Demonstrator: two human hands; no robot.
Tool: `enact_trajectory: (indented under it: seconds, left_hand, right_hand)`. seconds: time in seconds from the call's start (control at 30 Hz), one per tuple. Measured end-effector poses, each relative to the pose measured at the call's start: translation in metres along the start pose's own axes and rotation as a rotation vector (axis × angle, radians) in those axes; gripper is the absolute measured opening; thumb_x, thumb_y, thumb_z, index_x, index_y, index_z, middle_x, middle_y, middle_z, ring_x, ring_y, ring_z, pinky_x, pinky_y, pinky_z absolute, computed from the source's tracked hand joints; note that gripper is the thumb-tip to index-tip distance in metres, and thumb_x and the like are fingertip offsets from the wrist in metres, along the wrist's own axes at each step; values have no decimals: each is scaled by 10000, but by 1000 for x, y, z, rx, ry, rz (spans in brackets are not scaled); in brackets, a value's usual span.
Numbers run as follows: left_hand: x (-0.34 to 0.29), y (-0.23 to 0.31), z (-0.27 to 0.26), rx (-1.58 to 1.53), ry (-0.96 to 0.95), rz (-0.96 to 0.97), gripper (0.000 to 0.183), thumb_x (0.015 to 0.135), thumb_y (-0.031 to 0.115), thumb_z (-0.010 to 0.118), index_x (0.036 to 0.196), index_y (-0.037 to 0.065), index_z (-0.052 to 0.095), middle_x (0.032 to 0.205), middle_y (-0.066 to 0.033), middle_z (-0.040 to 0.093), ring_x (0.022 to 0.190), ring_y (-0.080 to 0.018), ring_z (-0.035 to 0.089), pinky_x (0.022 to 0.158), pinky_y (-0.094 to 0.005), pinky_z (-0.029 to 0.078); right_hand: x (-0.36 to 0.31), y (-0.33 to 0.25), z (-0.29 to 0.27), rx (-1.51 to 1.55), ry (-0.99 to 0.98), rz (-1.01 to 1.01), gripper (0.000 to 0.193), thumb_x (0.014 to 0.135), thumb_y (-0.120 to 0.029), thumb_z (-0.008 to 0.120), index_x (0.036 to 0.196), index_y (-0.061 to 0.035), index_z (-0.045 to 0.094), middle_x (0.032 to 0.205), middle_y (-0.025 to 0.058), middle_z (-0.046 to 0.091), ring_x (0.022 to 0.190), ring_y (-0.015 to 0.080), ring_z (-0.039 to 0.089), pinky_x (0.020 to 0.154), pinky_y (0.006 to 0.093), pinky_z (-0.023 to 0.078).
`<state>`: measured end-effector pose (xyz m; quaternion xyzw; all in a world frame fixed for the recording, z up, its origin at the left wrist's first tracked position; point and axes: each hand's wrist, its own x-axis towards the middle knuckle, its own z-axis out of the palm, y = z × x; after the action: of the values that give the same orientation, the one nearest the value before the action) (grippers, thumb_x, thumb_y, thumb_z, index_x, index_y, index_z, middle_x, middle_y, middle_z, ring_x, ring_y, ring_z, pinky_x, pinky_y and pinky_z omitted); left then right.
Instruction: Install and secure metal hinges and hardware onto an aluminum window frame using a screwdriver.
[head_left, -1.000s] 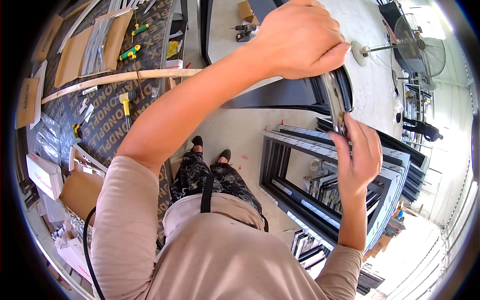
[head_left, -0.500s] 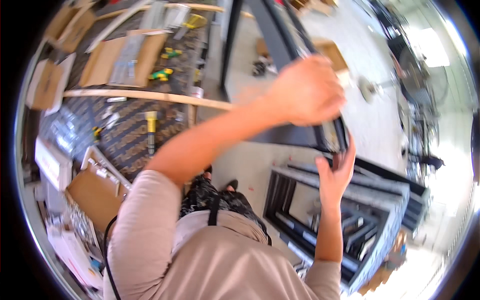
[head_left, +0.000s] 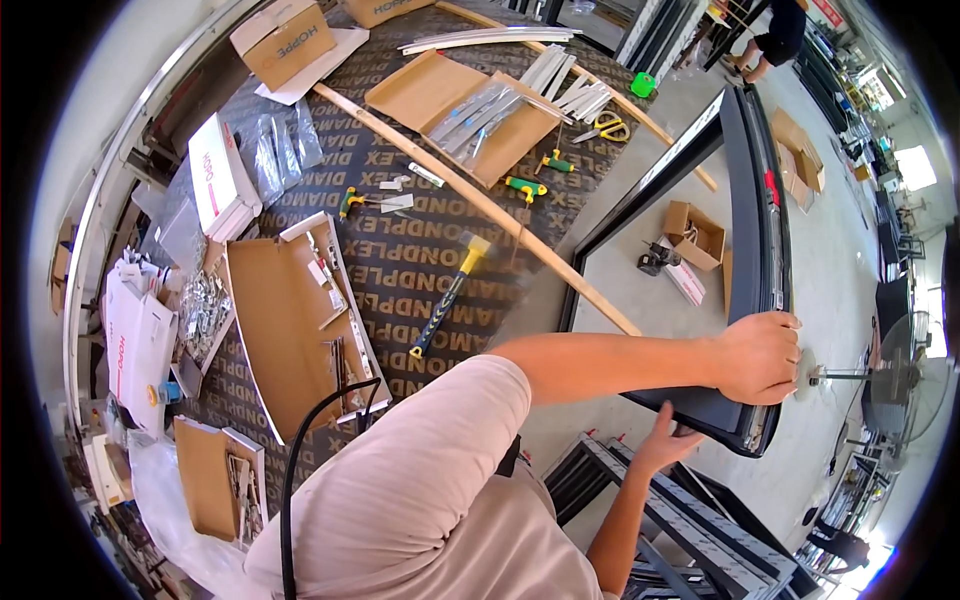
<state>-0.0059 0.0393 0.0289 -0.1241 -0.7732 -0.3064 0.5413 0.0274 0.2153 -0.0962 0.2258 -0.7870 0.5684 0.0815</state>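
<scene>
Frame (head_left: 748, 270) gripped near its corner by left hand (head_left: 757, 358), fingers curled tight; right hand (head_left: 662, 446) part-open at lower edge (can't tell if gripping); wood strip (head_left: 475, 205) crosses right edge of bench (head_left: 410, 265).

Workshop: large black rectangular frame (head_left: 742, 230); stacked grey-and-black rectangular frames (head_left: 700, 512); dark printed board-topped bench (head_left: 400, 255); yellow-and-black long-handled hammer (head_left: 441, 312).

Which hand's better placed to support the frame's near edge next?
Right, I'd say. The right hand is open beside that edge of the frame, though contact is unclear; the left hand is closed on the frame's side, near the corner.
</scene>
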Motion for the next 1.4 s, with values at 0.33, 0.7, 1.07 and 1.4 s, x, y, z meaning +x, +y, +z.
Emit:
enact_trajectory:
  seconds: [0.33, 0.7, 1.07, 1.4]
  left_hand:
    - [-99, -39, -145, 480, 387, -416, 341, 765, -3, 643, 1096, 50, 583, 1022, -136, 608, 987, -351, 576, 827, -442, 483]
    - [-219, -231, -215, 986, -290, -913, 352, 832, 96, 537, 1178, 132, 595, 1196, -107, 542, 1058, -326, 567, 791, -473, 515]
    - [-193, -221, -219, 830, 65, -1040, 146, 939, 171, 556, 988, 37, 587, 969, -142, 611, 916, -346, 591, 793, -449, 469]
    - [62, -51, -122, 14, 185, -195, 222, 977, 120, 525, 1191, 87, 577, 1114, -78, 632, 911, -178, 611, 829, -292, 487]
  right_hand:
    - [-49, -13, 19, -379, -136, -35, 599, 746, -110, 811, 1197, 123, 492, 1086, 237, 590, 993, 318, 623, 893, 421, 503]
    - [-75, -19, 27, -473, -208, -66, 389, 664, -176, 835, 946, 30, 663, 907, 178, 677, 821, 360, 647, 789, 426, 500]
    - [-48, -26, 24, -634, -109, -267, 274, 659, -197, 820, 824, -22, 689, 734, 94, 681, 652, 308, 658, 649, 386, 527]
    - [-23, 14, 25, -271, 8, 194, 445, 641, -235, 874, 935, 14, 651, 924, 142, 657, 877, 340, 614, 860, 414, 457]
